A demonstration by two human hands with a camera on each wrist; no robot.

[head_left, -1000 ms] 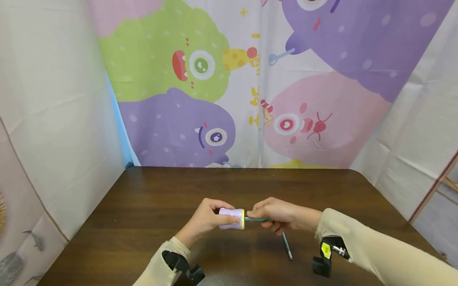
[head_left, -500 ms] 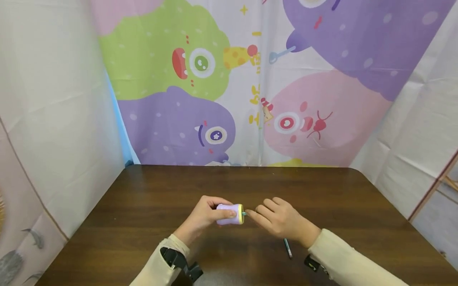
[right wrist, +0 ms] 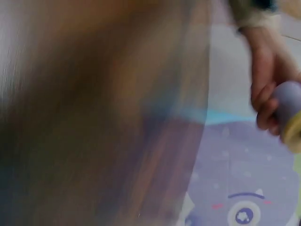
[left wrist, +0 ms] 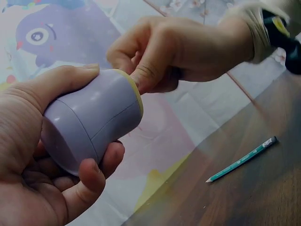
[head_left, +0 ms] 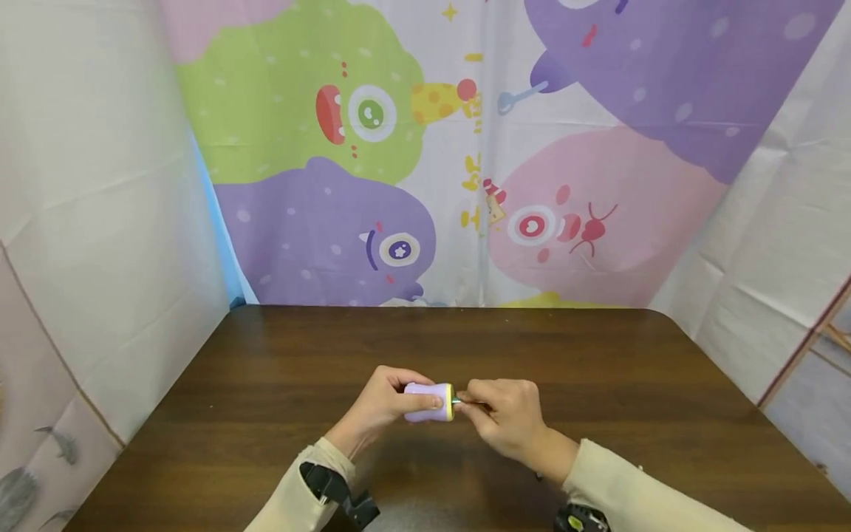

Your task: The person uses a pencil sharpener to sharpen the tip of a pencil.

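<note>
Curling round glossy lilac, yellow-rimmed cylinder [head_left: 425, 403]: left hand [head_left: 383, 405] | pinching thin greenish stick [head_left: 456, 400] at that rim: right hand [head_left: 508, 417], fingers bent | both well inside brown wooden table's [head_left: 332, 340] far edge

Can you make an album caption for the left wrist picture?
Left hand holds a purple container, right hand at its yellow rim; green pencil on the table.

Head view forward-down, wrist views closer — all sharing the lilac container [left wrist: 96, 113], right blurred, perhaps sideways

Monster-print curtain [head_left: 452, 155] behind a brown, seemingly wooden table [head_left: 306, 351]
</note>
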